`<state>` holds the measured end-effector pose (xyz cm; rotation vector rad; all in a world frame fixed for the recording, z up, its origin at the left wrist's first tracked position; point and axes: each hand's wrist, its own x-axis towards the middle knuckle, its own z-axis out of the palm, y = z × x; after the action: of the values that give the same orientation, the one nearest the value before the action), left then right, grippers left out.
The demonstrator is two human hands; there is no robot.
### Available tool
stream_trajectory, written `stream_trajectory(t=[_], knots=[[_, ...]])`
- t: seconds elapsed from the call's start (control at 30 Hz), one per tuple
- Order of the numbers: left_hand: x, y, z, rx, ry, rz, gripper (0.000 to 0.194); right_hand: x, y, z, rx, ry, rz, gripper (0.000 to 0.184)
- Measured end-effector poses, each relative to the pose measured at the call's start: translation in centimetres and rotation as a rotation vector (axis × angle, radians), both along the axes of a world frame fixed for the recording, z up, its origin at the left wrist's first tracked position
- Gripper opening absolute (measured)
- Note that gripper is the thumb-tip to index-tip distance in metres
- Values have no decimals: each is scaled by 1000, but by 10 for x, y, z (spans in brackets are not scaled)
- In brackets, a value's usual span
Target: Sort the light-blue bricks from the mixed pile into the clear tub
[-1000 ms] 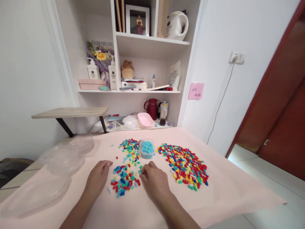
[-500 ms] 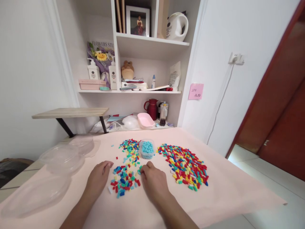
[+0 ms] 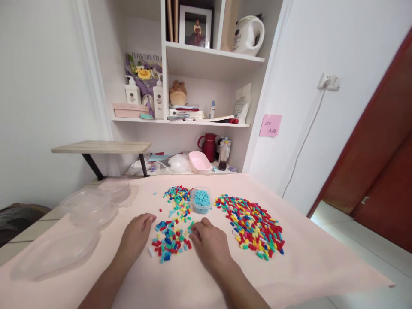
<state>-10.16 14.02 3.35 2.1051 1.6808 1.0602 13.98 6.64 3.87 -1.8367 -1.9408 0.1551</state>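
My left hand [image 3: 137, 234] rests on the pink cover just left of a small heap of mixed toy bricks [image 3: 170, 240], its fingers curled together. Across that heap, my right hand [image 3: 210, 240] has its fingertips pinched down at the right edge, close to a few green bricks. Whether either hand has a brick in it is hidden. Beyond the right hand stands a clear plastic tub [image 3: 192, 201] filled with light blue bricks [image 3: 202, 198]. Another mixed heap [image 3: 178, 197] lies at the tub's left, trailing towards me, and a larger heap [image 3: 254, 223] spreads to the right.
Several clear plastic containers [image 3: 56, 253] stand at the left of the pink-covered table [image 3: 322, 262]. Behind them is a small wooden rack [image 3: 103, 147]. A pink tray [image 3: 199, 162], a red jug [image 3: 209, 146] and a bottle [image 3: 224, 154] line the back under the shelves.
The whole view has shifted slightly, so the shelves and table sit a little further right. Both hands keep nearly the same places beside the small heap.
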Motion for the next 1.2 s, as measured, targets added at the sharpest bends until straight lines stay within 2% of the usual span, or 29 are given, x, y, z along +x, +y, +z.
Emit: stream_trajectory(t=[0.1, 0.23, 0.37, 0.47, 0.57, 0.63, 0.8, 0.9, 1.0, 1.1, 1.2], knots=[[0, 1, -1, 7, 4, -8, 36, -4, 2, 6, -33, -83, -3, 20], [0, 1, -3, 11, 13, -13, 37, -6, 12, 25, -138, -217, 34, 20], [0, 1, -4, 18, 23, -23, 37, -2, 29, 35, -166, -244, 167, 17], [0, 1, -4, 24, 29, -32, 38, 8, 41, 24, -142, -39, 278, 13], [0, 1, -4, 23, 36, -38, 38, 19, 48, 6, -166, 284, 313, 12], [0, 1, -4, 18, 40, -40, 37, 24, 48, -1, -160, 409, 351, 14], [-1, 1, -3, 14, 50, -45, 37, 24, 42, 1, -77, 563, 408, 15], [-1, 0, -3, 19, 59, -58, 36, 26, 45, 5, 38, 733, 343, 17], [-2, 1, -3, 27, 65, -66, 36, 34, 53, 8, 218, 883, 170, 26], [-2, 2, -4, 30, 71, -69, 37, 44, 62, 9, 357, 921, 31, 34], [-3, 4, -6, 32, 76, -71, 36, 53, 67, 9, 359, 886, 16, 38]])
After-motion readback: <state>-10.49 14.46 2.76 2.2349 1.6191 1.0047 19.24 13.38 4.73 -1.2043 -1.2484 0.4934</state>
